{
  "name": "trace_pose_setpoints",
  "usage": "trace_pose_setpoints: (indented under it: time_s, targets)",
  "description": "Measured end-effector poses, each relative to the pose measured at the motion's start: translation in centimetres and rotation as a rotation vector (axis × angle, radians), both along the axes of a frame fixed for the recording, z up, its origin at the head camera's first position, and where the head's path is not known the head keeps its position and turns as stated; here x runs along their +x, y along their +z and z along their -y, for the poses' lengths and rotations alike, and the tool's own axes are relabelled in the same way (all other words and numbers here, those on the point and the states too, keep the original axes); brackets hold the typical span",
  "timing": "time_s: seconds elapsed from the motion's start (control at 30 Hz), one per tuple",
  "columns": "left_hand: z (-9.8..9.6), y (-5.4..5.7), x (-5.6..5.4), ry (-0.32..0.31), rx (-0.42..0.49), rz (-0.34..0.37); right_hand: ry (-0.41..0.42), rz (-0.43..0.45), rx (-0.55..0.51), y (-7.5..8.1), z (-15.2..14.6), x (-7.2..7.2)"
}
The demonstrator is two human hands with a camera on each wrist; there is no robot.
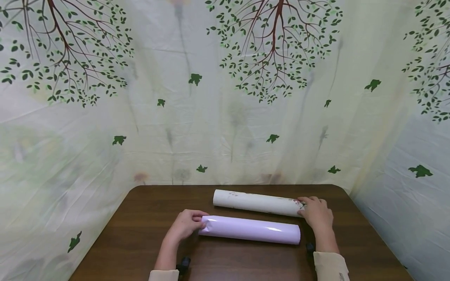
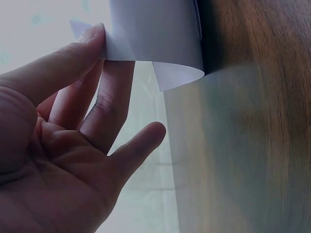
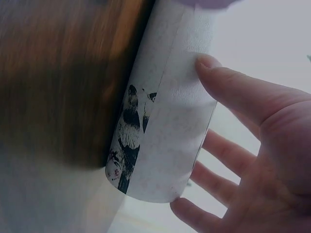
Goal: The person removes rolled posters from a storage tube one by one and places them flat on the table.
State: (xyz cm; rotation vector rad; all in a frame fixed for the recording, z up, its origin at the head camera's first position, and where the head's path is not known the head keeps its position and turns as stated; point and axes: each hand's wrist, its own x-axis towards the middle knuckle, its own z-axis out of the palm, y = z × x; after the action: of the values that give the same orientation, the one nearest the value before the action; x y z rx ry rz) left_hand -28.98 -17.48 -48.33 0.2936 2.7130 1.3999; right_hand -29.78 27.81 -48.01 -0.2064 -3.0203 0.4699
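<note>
A glossy lavender roll, looking like wrapped paper or film, lies across the table nearest the person. My left hand pinches its left end; in the left wrist view the thumb presses the edge of the lavender sheet, whose curled end stands open below. Behind it lies a white roll with a printed floral pattern. My right hand grips this roll's right end, thumb on the near side and fingers behind. Dark print shows near the end of the white roll in the right wrist view.
Both rolls rest on a dark brown wooden table with rounded far corners. A pale curtain printed with trees and green leaves hangs behind and beside it. Each wrist carries a small black device.
</note>
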Motion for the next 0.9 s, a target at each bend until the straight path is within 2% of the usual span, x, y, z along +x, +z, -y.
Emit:
trace_pose_setpoints:
  time_s: [0.43, 0.63, 0.9]
  targets:
    - [-0.5, 0.1, -0.1, -0.021, -0.012, -0.016, 0.037, -0.026, -0.003, -0.1, 2.1, -1.2]
    - [-0.6, 0.3, 0.1, -0.008, -0.002, 0.003, 0.055, -0.041, -0.004, -0.1, 2.7, -1.7]
    - [-0.5, 0.2, 0.2, -0.011, -0.025, -0.009, 0.079, -0.06, 0.001, -0.4, 3.0, -2.2]
